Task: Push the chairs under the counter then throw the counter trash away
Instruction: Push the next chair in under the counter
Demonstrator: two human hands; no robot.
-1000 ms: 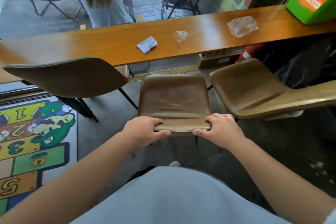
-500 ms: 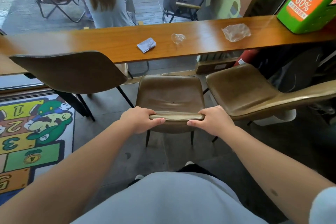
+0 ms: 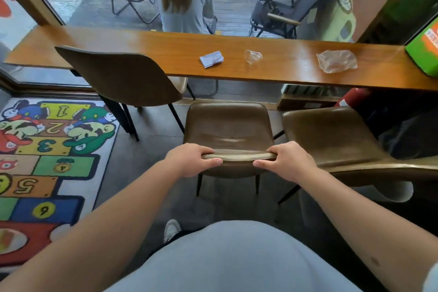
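The left hand (image 3: 189, 161) and the right hand (image 3: 288, 161) are both closed over the top edge of the middle chair (image 3: 228, 130), fingers curled over the front of the backrest and thumbs pressed along its rear face, one hand at each end of the rim. Compared with half a second ago the grip is the same, but the chair sits farther from the body and nearer the worktop (image 3: 147, 47), its seat front now close under the wooden edge (the arms reach out straighter as well). The view has tipped up, so more of the window and the deck outside shows. To the left, another chair (image 3: 123, 76) stands with its seat already tucked beneath the worktop; to the right, a third chair (image 3: 336, 140) stands turned at an angle, well out from the worktop. On the wood lie a crumpled paper (image 3: 211, 59), a small clear plastic cup (image 3: 253, 56) on its side, and a clear plastic bag (image 3: 336, 61), each apart from the others. A green box (image 3: 424, 52) is cut off at the right edge. The middle chair's front legs are hidden by its seat; only two rear legs show. A red object (image 3: 353, 98) under the worktop is mostly hidden and hard to identify. A colourful numbered rug (image 3: 47, 156) runs off the left edge.
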